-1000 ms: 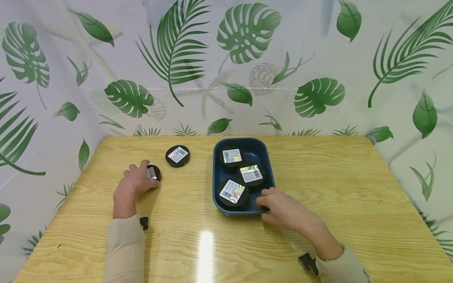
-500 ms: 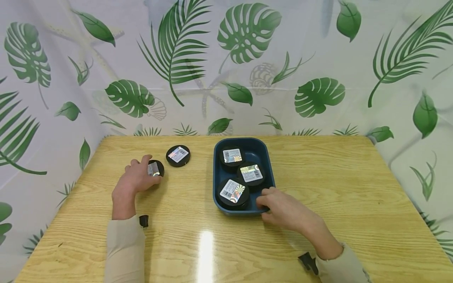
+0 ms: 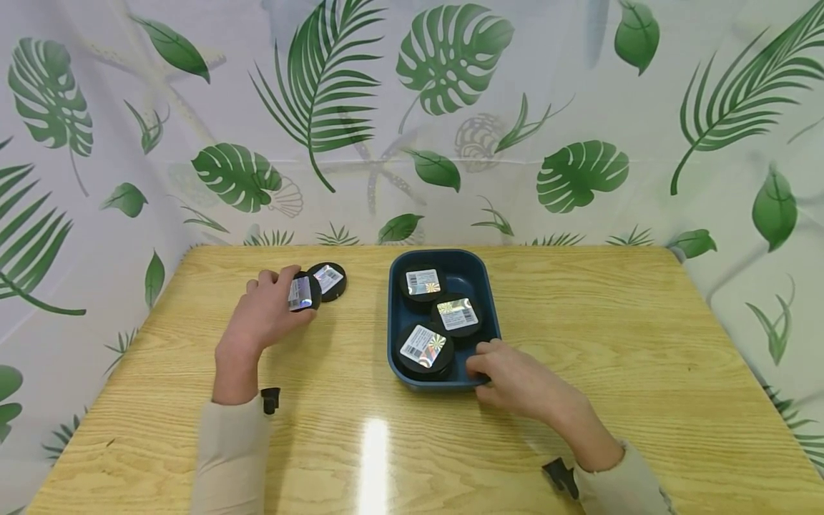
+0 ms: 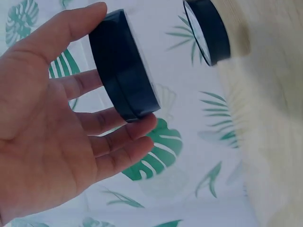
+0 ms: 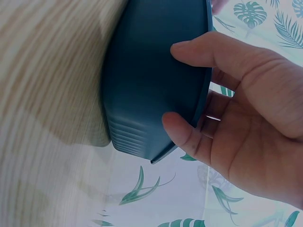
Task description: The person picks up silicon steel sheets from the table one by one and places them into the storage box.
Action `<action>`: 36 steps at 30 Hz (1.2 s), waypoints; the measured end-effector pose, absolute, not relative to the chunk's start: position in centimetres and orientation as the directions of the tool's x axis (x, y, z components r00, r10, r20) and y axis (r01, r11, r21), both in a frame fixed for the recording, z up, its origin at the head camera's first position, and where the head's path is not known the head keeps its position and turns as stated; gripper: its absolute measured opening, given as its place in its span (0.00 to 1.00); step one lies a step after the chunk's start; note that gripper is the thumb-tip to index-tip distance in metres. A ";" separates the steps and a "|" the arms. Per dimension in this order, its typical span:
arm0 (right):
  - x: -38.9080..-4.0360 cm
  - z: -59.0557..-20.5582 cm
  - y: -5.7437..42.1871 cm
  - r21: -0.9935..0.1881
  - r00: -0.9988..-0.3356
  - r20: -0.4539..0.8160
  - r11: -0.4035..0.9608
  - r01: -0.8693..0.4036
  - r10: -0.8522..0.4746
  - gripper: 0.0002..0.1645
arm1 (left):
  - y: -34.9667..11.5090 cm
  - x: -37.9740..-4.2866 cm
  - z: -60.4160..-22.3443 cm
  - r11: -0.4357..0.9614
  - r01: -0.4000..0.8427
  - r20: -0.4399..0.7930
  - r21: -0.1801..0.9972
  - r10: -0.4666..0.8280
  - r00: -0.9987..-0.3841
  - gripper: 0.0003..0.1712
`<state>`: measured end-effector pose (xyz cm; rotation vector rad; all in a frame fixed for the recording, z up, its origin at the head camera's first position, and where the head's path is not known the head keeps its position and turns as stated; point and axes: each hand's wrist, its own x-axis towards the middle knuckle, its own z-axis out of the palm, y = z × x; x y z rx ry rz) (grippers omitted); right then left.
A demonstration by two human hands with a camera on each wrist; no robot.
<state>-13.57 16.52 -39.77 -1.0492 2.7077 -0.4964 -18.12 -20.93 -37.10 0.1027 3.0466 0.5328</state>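
My left hand [image 3: 267, 315] pinches a round, flat black container [image 3: 301, 292] with a silvery label on top. In the left wrist view this container [image 4: 123, 66] is held by its side wall between thumb and fingers, off the table. Just behind it, a similar black container [image 3: 331, 281] rests on the table, partly covered in the head view. My right hand [image 3: 521, 383] grips the near right corner of a dark blue bin [image 3: 470, 272], thumb outside and fingertips over the rim. Inside the bin lie labelled black containers [image 3: 456, 316]; at least three show, possibly stacked.
The bin stands on a wooden table [image 3: 605, 315], right of the loose container. A leaf-patterned cloth [image 3: 502, 193] rises behind the table and along both sides. Black clips [image 3: 560, 479] sit at the sleeve cuffs.
My left hand has lifted its container and moved right and away from me, toward the one on the table. My right hand and the bin have not moved.
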 end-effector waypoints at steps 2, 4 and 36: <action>-13.6 -39.7 16.5 -0.377 -0.729 -0.065 0.693 -0.614 -0.681 0.10 | -20.3 -18.0 -36.9 0.942 0.086 -0.002 0.324 0.091 -0.996 0.45; -13.6 -39.7 16.5 -0.379 -0.728 -0.067 0.692 -0.614 -0.683 0.10 | -19.6 -17.9 -36.8 0.945 0.112 0.026 0.309 0.109 -0.994 0.45; -13.6 -39.9 16.6 -0.374 -0.730 -0.062 0.695 -0.615 -0.680 0.11 | -12.6 -17.2 -36.7 0.900 0.389 0.222 0.193 0.346 -0.911 0.43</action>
